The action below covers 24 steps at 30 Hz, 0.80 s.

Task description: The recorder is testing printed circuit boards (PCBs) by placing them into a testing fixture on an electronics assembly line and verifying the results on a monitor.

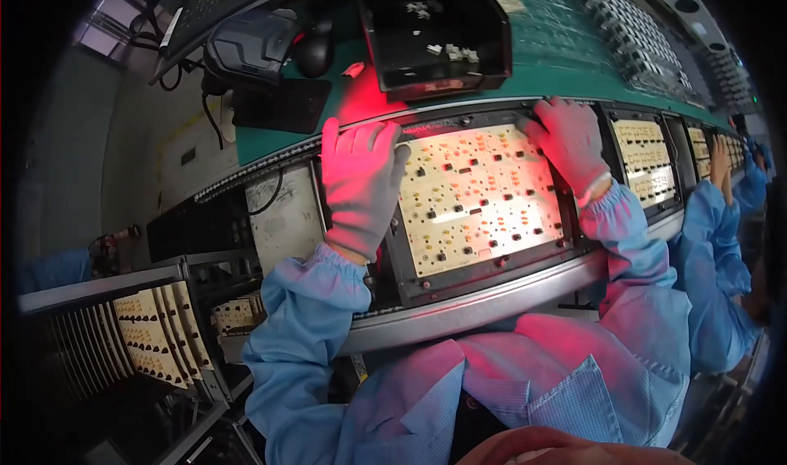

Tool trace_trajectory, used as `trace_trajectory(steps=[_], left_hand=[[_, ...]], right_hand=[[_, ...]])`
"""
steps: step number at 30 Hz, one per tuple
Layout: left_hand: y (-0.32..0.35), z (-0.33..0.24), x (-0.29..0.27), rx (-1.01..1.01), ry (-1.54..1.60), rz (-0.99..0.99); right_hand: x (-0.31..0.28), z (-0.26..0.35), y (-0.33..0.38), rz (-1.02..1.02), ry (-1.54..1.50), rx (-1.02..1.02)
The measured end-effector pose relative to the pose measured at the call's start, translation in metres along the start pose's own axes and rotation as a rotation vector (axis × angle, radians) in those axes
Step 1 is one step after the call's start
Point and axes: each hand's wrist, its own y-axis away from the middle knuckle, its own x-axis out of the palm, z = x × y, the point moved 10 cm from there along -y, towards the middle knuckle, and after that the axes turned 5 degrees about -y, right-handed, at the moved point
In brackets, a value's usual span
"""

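A cream circuit board with small dark and orange components sits in a black carrier frame in front of me. My left hand, in a grey glove, lies along the left side of the frame, fingers stretched toward its far edge and thumb apart. My right hand, gloved too, rests over the frame's far right corner with its fingers spread and slightly bent. Neither hand visibly grips anything, though the undersides of the fingers are hidden. Red light falls on both gloves and the board.
Beyond the frame, a black bin holds small white parts on a green mat. A barcode scanner stands left of it. Boards fill a rack at lower left. More framed boards and a co-worker's sleeves are to the right.
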Motion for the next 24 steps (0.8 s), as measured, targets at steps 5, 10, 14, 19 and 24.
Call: trace_trajectory(steps=[5,10,14,19,24], left_hand=[[-0.011,-0.003,0.008,0.070,0.020,-0.063],[-0.030,0.015,0.026,-0.150,-0.120,0.014],[-0.029,0.019,0.033,-0.131,-0.075,-0.088],[-0.023,0.025,0.045,-0.179,-0.041,-0.038],[-0.008,0.044,0.047,-0.207,0.401,-0.021]], right_hand=[[0.032,-0.033,-0.012,0.347,-0.328,0.364],[-0.008,-0.027,0.027,0.395,-0.474,0.340],[-0.026,-0.009,0.111,0.561,-0.209,0.258],[-0.025,0.005,0.142,0.347,-0.287,0.230],[-0.032,0.014,0.137,0.169,-0.405,0.131]])
